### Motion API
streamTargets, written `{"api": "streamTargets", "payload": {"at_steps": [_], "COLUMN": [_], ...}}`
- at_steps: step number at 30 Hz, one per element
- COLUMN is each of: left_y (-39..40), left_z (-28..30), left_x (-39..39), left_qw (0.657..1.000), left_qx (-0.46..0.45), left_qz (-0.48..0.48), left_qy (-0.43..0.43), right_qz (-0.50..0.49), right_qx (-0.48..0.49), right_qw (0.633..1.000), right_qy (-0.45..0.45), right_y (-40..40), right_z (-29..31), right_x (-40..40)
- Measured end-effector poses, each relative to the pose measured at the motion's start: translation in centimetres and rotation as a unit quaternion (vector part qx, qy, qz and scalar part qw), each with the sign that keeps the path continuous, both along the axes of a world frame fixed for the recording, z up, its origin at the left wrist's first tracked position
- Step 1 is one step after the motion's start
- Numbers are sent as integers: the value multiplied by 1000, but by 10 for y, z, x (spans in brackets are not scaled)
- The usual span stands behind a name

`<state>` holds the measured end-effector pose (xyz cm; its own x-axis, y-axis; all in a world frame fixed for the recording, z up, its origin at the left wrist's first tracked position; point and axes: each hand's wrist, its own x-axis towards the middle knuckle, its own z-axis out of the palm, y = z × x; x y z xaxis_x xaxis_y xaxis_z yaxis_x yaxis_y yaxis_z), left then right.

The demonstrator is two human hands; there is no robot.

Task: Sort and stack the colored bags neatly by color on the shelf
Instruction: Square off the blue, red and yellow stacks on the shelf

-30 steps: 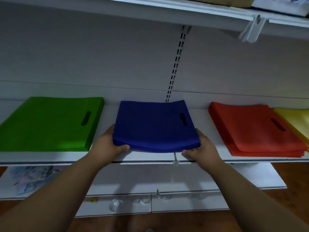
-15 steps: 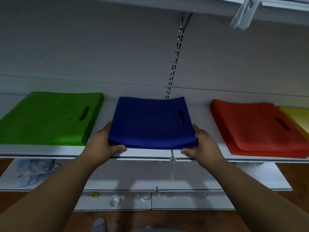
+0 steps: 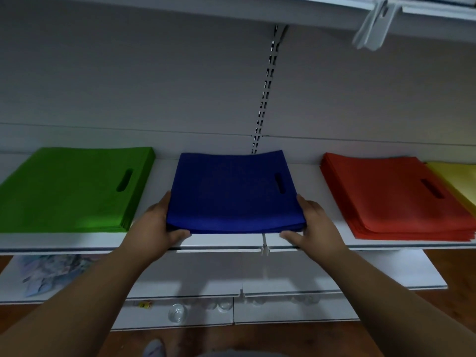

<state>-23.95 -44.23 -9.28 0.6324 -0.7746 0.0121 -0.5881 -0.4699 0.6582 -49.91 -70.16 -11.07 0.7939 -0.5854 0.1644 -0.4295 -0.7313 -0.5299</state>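
A stack of blue bags (image 3: 231,191) lies in the middle of the white shelf (image 3: 221,242), its near edge at the shelf's front. My left hand (image 3: 157,225) grips the stack's near-left corner, thumb curled under the front edge. My right hand (image 3: 313,225) holds the near-right corner, thumb along the front edge. The stack's sides bow slightly upward. A green stack (image 3: 74,189) lies to the left, a red stack (image 3: 394,197) to the right, and a yellow stack (image 3: 456,181) at the far right, partly cut off by the frame.
A slotted metal upright (image 3: 265,94) runs up the back wall behind the blue stack. An upper shelf with a plastic label clip (image 3: 371,27) hangs overhead. Lower shelves hold a patterned item (image 3: 49,274) and small glass jars (image 3: 177,313). Wooden floor lies below.
The blue stack has slid a little deeper onto the shelf with both hands still at its near corners. The camera tilted slightly; the other stacks stayed put.
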Motion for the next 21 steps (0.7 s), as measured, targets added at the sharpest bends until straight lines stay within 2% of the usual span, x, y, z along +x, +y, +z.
{"api": "streamTargets", "payload": {"at_steps": [4,5,7,9,10,12,14,18,19,21], "left_y": [-1,-1,-4,-7,-9,-13,-17,-23,-23,-22], "left_z": [0,-1,2,2,0,1,6,10,8,3], "left_x": [-5,-9,-22,-31,-31,-30,-28,-24,-23,-22], "left_qw": [1000,999,984,941,924,905,901,897,898,902], "left_qx": [1,-22,-116,-205,-231,-243,-243,-243,-237,-231], "left_qz": [22,32,62,114,139,166,163,170,177,187], "left_qy": [-13,1,120,244,272,306,319,329,324,313], "right_qz": [1,3,-7,-49,-84,-134,-123,-118,-113,-57], "right_qx": [23,34,113,209,263,406,484,461,439,354], "right_qw": [1000,999,991,972,954,885,847,858,873,926], "right_qy": [-17,-23,-64,-95,-118,-185,-183,-193,-178,-121], "right_y": [5,8,17,25,28,29,24,18,16,20], "right_z": [5,6,9,17,21,28,27,15,11,13], "right_x": [4,4,4,8,11,20,29,27,24,19]}}
